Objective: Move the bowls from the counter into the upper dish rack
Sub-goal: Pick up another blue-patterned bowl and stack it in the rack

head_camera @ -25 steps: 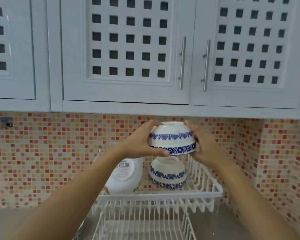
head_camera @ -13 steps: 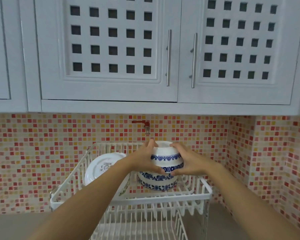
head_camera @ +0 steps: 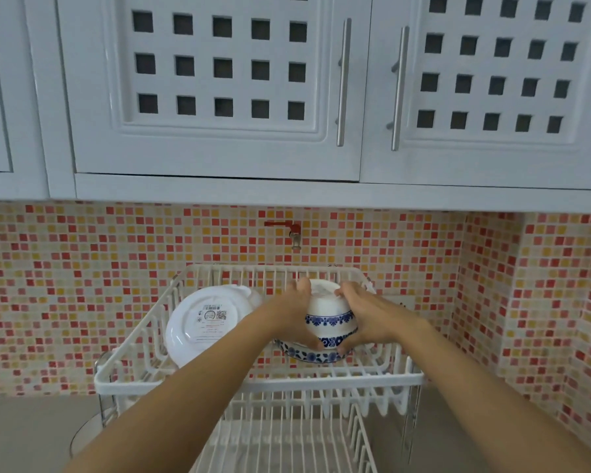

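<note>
- Bowl [head_camera: 326, 310], upside down with its foot up, sits between both hands in the upper rack [head_camera: 253, 378], stacked on a second bowl [head_camera: 316, 356] whose blue rim shows just below the fingertips.
- Left hand [head_camera: 292, 317] cups its left wall, fingers curled round the front, thumb near the foot.
- Right hand [head_camera: 362, 314] cups the right wall the same way, fingertips low on the blue band; both hands press inward on it.
- Neither hand is nearer; the bowl lies dead between them, its axis upright, so release looks like a plain sideways spread of both hands.
- Whether it has fully seated on the lower bowl I cannot tell; the hands hide the joint.
- Just left of the left hand, a white plate [head_camera: 207, 322] leans on edge, its back facing the camera, close to the wrist.
- Judged risk: a crooked stack could slide once the hands part.
</note>
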Available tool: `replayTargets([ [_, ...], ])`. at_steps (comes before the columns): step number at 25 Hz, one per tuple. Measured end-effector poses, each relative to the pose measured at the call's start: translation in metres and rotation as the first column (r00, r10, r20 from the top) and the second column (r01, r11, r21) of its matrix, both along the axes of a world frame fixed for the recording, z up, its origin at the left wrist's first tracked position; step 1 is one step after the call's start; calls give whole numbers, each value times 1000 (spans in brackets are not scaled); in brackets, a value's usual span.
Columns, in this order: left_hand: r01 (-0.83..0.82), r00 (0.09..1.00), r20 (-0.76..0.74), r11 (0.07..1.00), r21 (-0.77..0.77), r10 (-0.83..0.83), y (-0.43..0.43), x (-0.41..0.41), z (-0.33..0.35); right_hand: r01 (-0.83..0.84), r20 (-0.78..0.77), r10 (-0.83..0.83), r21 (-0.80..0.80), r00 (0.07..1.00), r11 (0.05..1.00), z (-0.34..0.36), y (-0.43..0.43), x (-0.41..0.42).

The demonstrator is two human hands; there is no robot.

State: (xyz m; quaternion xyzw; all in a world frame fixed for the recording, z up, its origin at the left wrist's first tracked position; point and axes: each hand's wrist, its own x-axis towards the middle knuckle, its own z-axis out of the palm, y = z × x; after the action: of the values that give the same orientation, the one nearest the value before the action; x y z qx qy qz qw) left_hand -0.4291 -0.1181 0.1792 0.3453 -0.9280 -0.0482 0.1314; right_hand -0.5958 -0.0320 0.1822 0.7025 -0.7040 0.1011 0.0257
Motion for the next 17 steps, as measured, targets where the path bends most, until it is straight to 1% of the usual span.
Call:
replayTargets([
  [6, -27, 999, 19, 999, 39, 26, 5, -1, 1, 14, -42, -13, 13, 999, 1000, -3, -4, 1],
  [10, -54, 996, 69, 998, 18, 52, 5, -2, -1, 6, -75, -5, 2, 997, 1000, -5, -3, 1],
  [13, -52, 993, 112, 997, 53, 46, 5, 0, 5, -3, -17, 4, 41, 1000, 999, -1, 2, 0],
  [15, -26, 997, 69, 998, 62, 21, 6, 6, 20, -9, 81, 5, 49, 997, 999, 9, 8, 2],
  [16, -9, 1000, 22, 999, 31, 8, 8, 11, 31, -9, 111, 6, 21, 994, 1000, 14, 10, 4],
  [17, 0, 999, -40, 1000, -15, -1, 11, 17, 41, -9, 107, 11, -25, 994, 1000, 21, 11, 8],
])
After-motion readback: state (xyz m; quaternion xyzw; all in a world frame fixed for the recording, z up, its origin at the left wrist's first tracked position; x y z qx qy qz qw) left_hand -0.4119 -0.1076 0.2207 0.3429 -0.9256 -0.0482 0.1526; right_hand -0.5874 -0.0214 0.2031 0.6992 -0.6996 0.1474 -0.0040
